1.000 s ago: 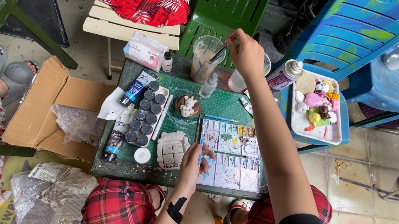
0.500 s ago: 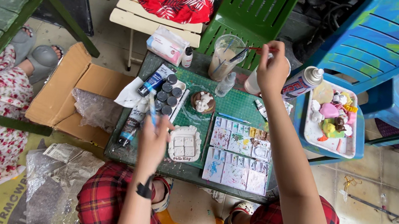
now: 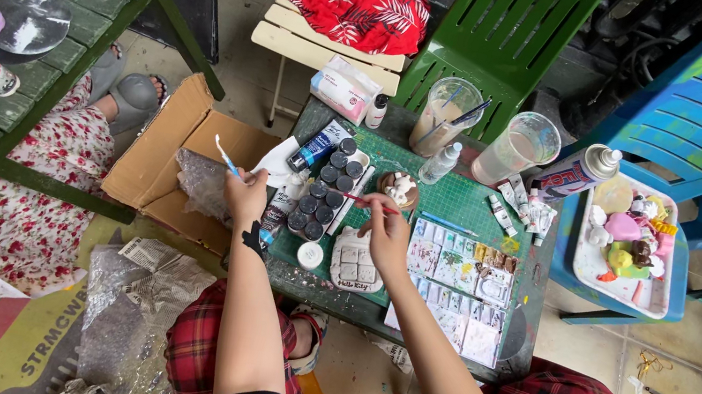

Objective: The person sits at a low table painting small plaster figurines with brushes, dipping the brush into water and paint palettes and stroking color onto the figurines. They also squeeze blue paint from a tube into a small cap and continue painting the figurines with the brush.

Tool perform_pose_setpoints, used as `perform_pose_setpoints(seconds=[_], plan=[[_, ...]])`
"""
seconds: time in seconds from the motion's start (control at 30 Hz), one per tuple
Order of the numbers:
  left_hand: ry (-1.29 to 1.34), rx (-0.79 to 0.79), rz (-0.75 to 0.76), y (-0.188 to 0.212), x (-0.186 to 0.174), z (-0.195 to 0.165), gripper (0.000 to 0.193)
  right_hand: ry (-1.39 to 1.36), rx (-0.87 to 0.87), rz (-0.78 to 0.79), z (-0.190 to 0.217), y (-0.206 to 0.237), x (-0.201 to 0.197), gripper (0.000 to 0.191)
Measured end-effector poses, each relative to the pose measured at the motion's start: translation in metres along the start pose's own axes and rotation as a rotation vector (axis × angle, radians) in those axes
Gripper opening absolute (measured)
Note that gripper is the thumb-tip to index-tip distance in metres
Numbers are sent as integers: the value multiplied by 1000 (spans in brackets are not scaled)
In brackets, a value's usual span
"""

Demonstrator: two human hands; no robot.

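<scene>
outdoors, on a low green table [image 3: 472, 213] crowded with paint pots [image 3: 325, 193], the right hand [image 3: 381, 216] pinches a red brush [image 3: 367, 200] just above a small unpainted white plaque [image 3: 357, 260] near the front edge, while the left hand [image 3: 245, 194] grips a blue brush [image 3: 225, 155] past the table's left edge.

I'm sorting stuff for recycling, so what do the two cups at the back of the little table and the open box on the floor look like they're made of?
The two cups look like clear, glossy plastic: you can see the cloudy liquid through their walls. The open box looks like plain brown cardboard, matte, with creased, folded flaps.
</scene>
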State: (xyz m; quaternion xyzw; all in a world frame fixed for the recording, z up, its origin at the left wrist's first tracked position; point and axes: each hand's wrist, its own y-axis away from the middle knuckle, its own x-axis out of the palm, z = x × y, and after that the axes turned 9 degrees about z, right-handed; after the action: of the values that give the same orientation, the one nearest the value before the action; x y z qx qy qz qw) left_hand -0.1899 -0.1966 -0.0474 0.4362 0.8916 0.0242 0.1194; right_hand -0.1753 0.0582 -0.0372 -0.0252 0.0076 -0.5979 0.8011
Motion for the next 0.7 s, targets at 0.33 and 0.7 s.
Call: perform_pose_setpoints(seconds=[0.33, 0.7], plan=[[-93, 218, 179, 26, 11, -11, 14, 558, -55, -27, 19, -48, 59, 24], [-461, 302, 201, 27, 13, -2, 14, 654, -18, 16, 34, -71, 66, 24]])
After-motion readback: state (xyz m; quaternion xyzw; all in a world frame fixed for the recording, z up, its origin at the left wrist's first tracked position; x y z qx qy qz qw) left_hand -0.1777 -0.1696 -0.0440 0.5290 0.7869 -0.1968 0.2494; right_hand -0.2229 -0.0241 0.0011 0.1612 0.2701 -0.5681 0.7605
